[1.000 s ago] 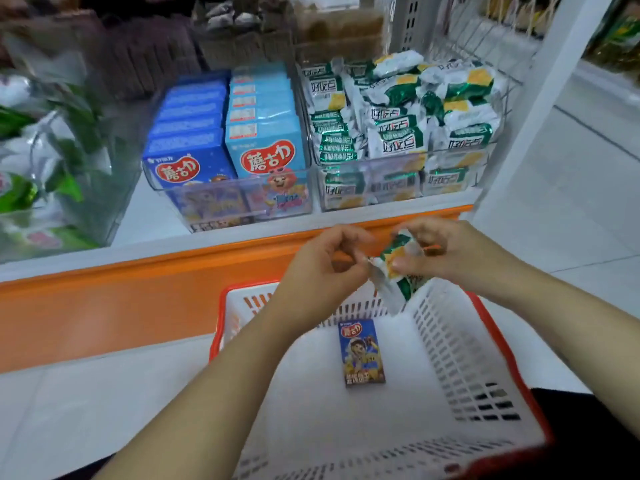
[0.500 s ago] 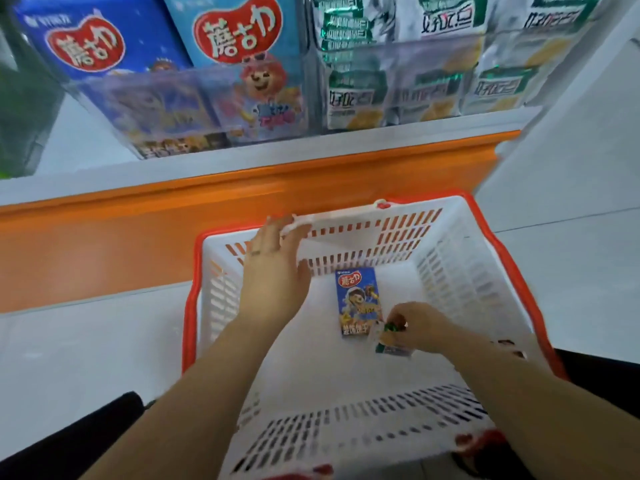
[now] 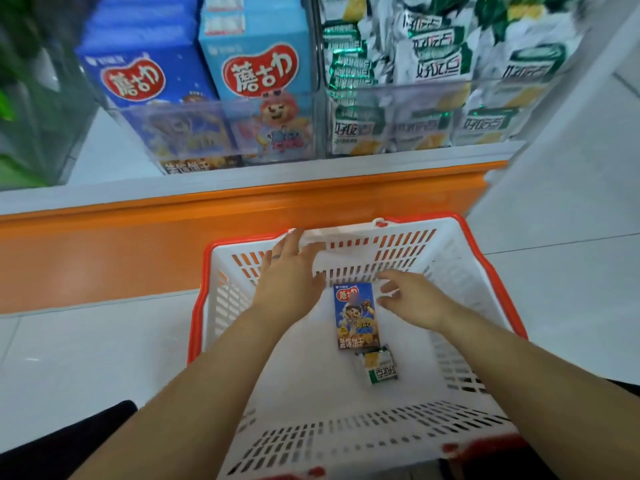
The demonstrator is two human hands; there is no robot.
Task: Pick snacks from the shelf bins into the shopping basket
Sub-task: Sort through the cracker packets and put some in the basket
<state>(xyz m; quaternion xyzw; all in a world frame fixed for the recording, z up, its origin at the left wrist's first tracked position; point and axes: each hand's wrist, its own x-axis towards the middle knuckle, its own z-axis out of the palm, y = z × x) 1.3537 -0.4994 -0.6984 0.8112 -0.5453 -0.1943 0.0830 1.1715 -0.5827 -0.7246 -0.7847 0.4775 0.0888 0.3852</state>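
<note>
Two snacks on basket (image 3: 363, 261) floor: blue box (image 3: 356, 317) flat near middle, green-white packet (image 3: 379, 368) just beside its near end. Left hand (image 3: 289, 282) fingers straight, holding nothing, at far basket wall, maybe touching rim, blur hides contact. Right hand (image 3: 414, 301) fingers loosely spread, empty, just right of blue box. Shelf bins (image 3: 398, 109) behind basket, full of boxes, packets.
</note>
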